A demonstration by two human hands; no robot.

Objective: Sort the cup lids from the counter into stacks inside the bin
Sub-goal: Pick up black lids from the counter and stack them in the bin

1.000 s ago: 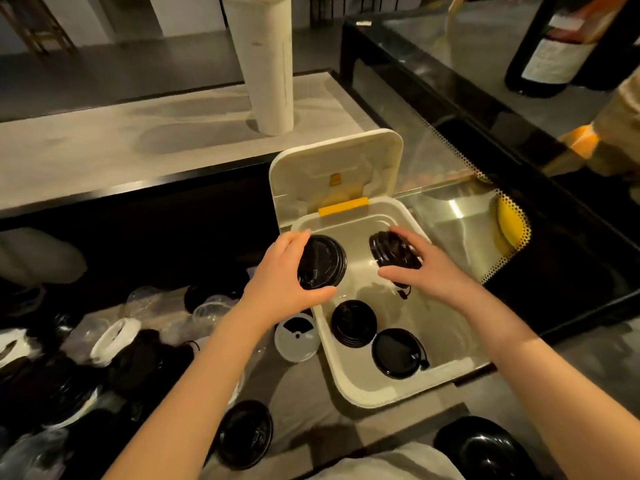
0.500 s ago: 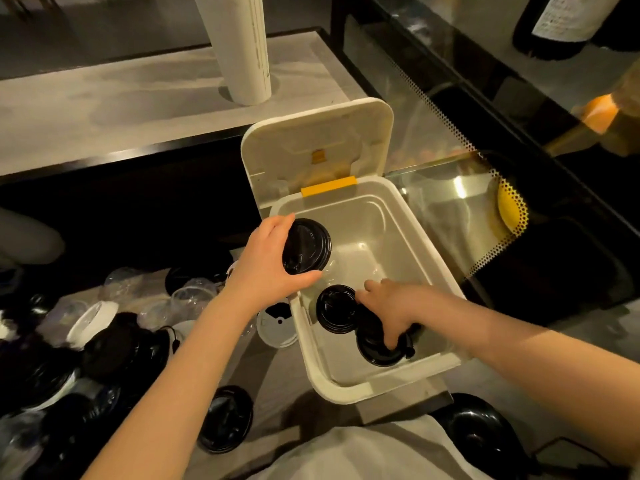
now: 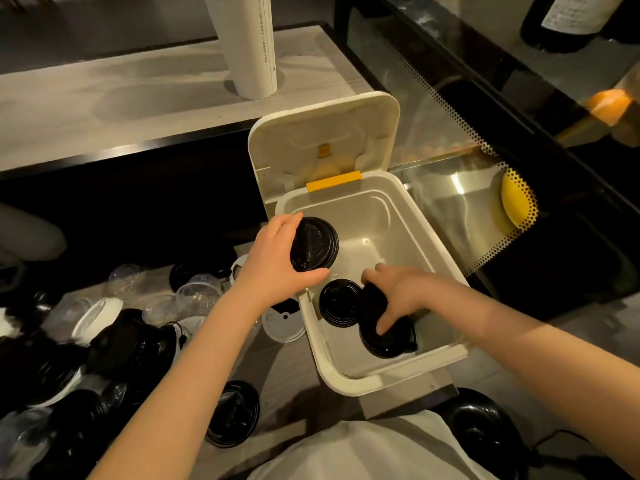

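Note:
A cream bin (image 3: 436, 244) stands open on the counter, its hinged cover (image 3: 322, 133) tilted up behind it. My left hand (image 3: 277, 265) grips a black cup lid (image 3: 317, 242) over the bin's left rim. My right hand (image 3: 403, 292) is down inside the bin, fingers pressing on a black lid (image 3: 388, 337) at the near side. Another black lid (image 3: 339, 303) lies flat on the bin floor beside it. A heap of black, white and clear lids (image 3: 114, 341) covers the counter at the left.
A tall white paper roll (image 3: 246, 43) stands on the pale shelf behind. A white lid (image 3: 282, 323) and a black lid (image 3: 235, 414) lie near the bin's left wall. A glass case (image 3: 485, 174) is to the right. A black bowl-like thing (image 3: 485, 431) sits bottom right.
My right hand came down from the bin's far side with its black lids and now presses them onto the lid at the bin's near side. My left hand kept its lid at the rim.

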